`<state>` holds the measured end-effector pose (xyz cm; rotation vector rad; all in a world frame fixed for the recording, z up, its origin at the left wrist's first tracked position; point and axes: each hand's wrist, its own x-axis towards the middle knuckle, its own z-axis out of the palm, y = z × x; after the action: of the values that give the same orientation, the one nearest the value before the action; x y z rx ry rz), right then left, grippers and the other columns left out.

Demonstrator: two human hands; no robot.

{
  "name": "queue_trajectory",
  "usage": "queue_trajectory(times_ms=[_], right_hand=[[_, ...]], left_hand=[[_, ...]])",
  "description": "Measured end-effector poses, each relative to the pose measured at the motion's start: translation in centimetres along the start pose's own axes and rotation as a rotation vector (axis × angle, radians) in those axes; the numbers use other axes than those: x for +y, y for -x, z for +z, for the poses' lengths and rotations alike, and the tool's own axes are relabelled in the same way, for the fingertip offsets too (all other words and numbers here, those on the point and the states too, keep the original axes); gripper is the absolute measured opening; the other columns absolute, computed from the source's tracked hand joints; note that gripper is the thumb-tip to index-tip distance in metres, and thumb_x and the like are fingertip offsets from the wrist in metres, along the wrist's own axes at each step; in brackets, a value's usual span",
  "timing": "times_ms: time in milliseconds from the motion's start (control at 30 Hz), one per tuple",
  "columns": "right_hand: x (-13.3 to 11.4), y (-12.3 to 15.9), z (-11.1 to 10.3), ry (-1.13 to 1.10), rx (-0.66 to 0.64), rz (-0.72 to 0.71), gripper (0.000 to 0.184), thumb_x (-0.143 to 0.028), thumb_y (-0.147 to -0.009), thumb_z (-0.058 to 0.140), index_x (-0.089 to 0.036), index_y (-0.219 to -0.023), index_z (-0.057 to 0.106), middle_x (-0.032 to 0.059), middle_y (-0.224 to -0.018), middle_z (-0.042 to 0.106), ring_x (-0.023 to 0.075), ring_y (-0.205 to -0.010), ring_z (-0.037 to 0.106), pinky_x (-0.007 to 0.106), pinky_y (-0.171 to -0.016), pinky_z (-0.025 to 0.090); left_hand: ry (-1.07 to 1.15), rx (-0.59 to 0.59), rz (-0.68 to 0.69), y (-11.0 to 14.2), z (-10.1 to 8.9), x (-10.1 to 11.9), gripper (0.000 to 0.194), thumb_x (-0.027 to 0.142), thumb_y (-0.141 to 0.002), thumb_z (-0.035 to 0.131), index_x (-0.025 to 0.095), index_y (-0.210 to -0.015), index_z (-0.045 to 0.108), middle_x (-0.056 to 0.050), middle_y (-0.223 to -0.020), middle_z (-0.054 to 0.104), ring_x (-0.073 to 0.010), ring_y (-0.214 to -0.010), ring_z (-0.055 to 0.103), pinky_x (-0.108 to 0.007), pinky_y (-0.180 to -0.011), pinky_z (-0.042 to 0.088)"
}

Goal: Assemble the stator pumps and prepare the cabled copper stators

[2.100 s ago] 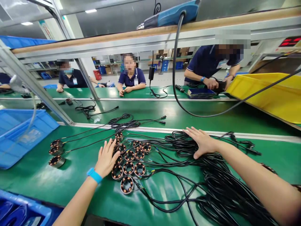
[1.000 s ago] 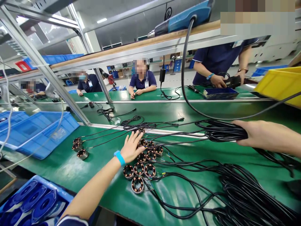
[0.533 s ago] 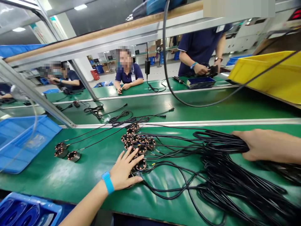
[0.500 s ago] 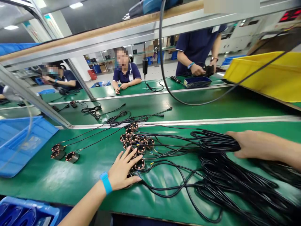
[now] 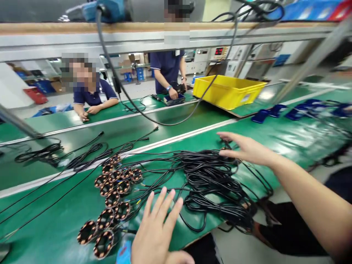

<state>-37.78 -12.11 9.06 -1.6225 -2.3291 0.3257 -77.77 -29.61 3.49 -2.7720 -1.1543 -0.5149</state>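
A cluster of several copper-wound stator rings lies on the green bench top, each trailing black leads. A big tangle of black cables spreads to their right, spilling over the front edge. My left hand hovers open, fingers spread, just right of the rings and holds nothing. My right hand reaches out open over the far right side of the cable tangle, fingers stretched, nothing gripped.
A yellow bin sits at the back right beside blue trays. A thick black hose hangs from a blue tool on the overhead rail. Two other people work across the conveyor. More loose black cables lie at the left.
The view has swung right. My right hand let go of the cable bundle and now hovers open. My left hand lifted off the rings and moved to their right.
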Motion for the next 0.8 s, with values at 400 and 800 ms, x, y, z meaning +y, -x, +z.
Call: queue_trajectory(times_ms=[400, 800], right_hand=[[5.4, 5.5, 9.6, 0.187, 0.178, 0.611, 0.086, -0.053, -0.090, 0.058, -0.007, -0.151, 0.018, 0.0227, -0.145, 0.037, 0.0350, -0.124, 0.050, 0.042, -0.097, 0.048], [14.7, -0.2, 7.5, 0.272, 0.223, 0.682, 0.054, -0.061, -0.098, 0.041, -0.025, -0.136, 0.050, 0.0131, -0.116, 0.055, 0.0297, -0.090, 0.065, 0.039, -0.073, 0.052]], left_hand=[[0.142, -0.408, -0.109, -28.4, 10.6, -0.7, 0.133, 0.097, -0.057, 0.051, 0.004, -0.150, 0.030, -0.028, -0.149, 0.039, -0.0462, -0.142, 0.028, -0.059, -0.118, 0.016], [0.241, -0.529, -0.200, -30.4, 13.1, -3.1, 0.078, 0.088, -0.071, 0.047, 0.026, -0.117, 0.064, -0.009, -0.114, 0.071, -0.0342, -0.104, 0.067, -0.043, -0.086, 0.054]])
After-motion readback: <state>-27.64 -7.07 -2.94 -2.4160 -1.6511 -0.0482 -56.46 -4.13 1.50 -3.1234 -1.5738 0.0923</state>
